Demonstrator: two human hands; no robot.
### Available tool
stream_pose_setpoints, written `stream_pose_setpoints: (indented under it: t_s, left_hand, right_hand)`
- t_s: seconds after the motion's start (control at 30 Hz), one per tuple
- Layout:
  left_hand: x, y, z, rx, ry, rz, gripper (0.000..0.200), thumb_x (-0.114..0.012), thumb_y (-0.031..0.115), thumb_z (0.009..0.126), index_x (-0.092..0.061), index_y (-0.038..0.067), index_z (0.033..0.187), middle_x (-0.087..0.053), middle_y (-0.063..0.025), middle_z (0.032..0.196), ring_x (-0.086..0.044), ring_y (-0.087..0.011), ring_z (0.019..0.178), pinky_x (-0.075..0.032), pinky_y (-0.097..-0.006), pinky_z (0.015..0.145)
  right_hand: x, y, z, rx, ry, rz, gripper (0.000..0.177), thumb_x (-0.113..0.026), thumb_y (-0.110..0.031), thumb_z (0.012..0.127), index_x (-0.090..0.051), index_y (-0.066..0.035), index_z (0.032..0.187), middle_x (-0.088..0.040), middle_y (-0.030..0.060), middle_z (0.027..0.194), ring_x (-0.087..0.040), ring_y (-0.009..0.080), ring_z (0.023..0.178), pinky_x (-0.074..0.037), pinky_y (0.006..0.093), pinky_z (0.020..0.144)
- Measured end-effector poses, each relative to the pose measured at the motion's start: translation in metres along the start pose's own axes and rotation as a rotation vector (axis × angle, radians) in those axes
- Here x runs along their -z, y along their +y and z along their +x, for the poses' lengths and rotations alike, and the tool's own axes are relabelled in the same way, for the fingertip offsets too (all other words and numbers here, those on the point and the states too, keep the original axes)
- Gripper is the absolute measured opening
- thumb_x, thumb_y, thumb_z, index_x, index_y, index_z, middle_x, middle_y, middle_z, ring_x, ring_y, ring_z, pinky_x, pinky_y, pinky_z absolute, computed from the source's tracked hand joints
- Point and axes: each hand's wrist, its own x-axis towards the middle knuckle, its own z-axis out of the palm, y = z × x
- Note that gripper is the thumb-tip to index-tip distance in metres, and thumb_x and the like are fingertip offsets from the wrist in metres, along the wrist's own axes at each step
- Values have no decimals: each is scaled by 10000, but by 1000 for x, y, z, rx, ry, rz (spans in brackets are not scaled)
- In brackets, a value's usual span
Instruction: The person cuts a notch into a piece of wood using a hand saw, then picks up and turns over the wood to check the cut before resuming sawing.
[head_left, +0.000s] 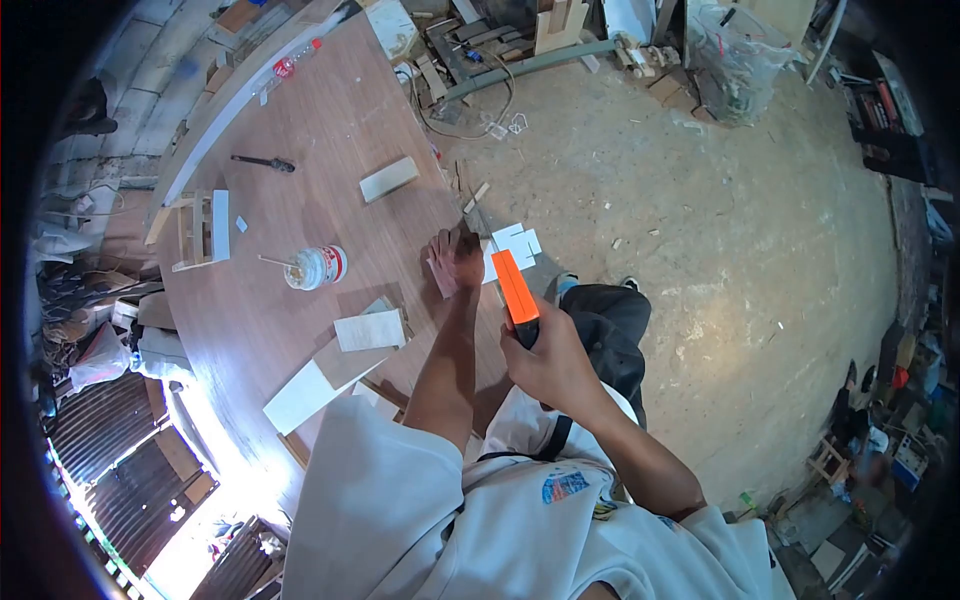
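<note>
My right hand [553,355] is wrapped round the black grip of a hand saw [515,285] with a bright orange handle. Its thin blade, seen almost edge-on, points away from me just past the table's right edge. Beside it, my left hand [457,258] presses down on a small reddish piece of wood [437,276] at that edge, fingers bent over it and partly hiding it. A pale wooden block [389,179] lies farther up the table [300,120]. White cut pieces [512,250] show beyond the edge, under the saw.
Left on the table stand an open tub [316,268] with a stick in it and a small wooden frame [205,230]. A dark tool [263,162] and a plastic bottle [297,60] lie farther off. White-faced boards [330,380] are near my left arm. Scrap wood [480,50] lines the floor's far side.
</note>
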Motion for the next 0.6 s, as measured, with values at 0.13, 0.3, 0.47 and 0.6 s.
stream_pose_setpoints:
  t_s: [0.13, 0.3, 0.47, 0.6]
  left_hand:
    - [0, 1, 0, -2, 31, -3, 142, -601, 200, 768, -556, 99, 857, -529, -88, 893, -514, -286, 898, -388, -419, 822]
    - [-3, 0, -1, 26, 55, 2, 138, -602, 199, 766, -557, 100, 851, -530, -87, 887, -516, -284, 895, -387, -417, 822]
    - [-7, -1, -2, 35, 61, -2, 135, -603, 198, 764, -558, 100, 847, -531, -86, 881, -517, -283, 893, -385, -416, 821]
    - [-7, -1, -1, 31, 43, 7, 131, -602, 196, 763, -561, 101, 843, -533, -85, 879, -519, -283, 893, -385, -416, 826]
  right_hand:
    - [-20, 52, 47, -6, 16, -80, 79, -566, -21, 770, -506, 14, 807, -491, 113, 639, -456, 115, 626, -422, 299, 601]
    - [-4, 17, 10, 0, 20, -73, 94, -563, -33, 766, -495, 16, 808, -480, 109, 645, -445, 125, 624, -419, 305, 598]
    - [-8, 16, 26, -11, 13, -32, 82, -549, -15, 774, -478, 20, 795, -473, 103, 648, -437, 114, 637, -415, 302, 601]
    - [0, -9, 11, -89, -52, -12, 74, -536, -8, 779, -471, 25, 794, -468, 102, 654, -441, 113, 650, -417, 304, 612]
